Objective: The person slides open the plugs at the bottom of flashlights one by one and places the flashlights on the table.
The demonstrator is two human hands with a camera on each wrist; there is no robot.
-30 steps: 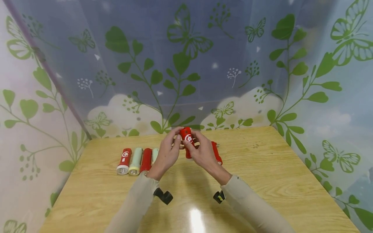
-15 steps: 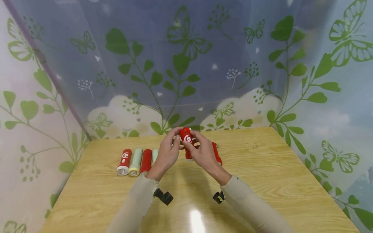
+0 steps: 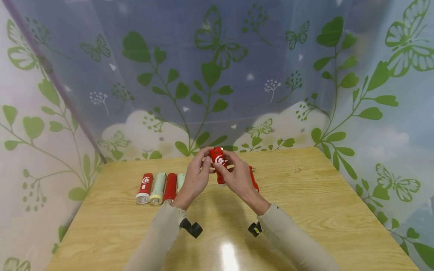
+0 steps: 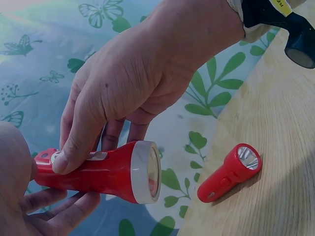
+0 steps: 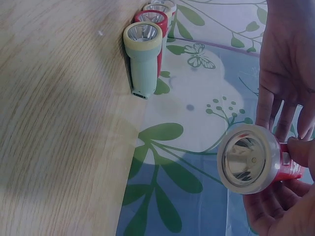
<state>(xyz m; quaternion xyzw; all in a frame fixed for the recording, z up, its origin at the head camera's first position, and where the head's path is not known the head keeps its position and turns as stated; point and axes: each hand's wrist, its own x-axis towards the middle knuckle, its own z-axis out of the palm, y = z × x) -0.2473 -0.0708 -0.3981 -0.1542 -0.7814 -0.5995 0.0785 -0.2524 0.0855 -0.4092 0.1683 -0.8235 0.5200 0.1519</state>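
Note:
In the head view a red flashlight (image 3: 219, 160) with a white emblem is held above the table, its tail pointing away. My left hand (image 3: 196, 173) holds its tail end, fingers at its side. My right hand (image 3: 237, 175) grips the body; in the left wrist view the right thumb (image 4: 63, 162) lies along it by the light-coloured switch. The white-rimmed lens (image 5: 246, 160) faces the camera in the right wrist view and looks unlit. A small pale tip (image 3: 222, 148) shows at the tail. Right behind my right hand, another red flashlight (image 3: 253, 180) lies on the table.
Left of my hands, several flashlights stand in a row on the table: a red one with a white rim (image 3: 144, 188), a pale green one (image 3: 158, 188), a red one (image 3: 170, 186) and more green (image 3: 181, 180). A patterned curtain (image 3: 217, 94) borders the wooden table (image 3: 305, 210).
The held flashlight has tilted slightly, so that the pale tip at its tail and its white rim below show more. Both hands stay almost in place.

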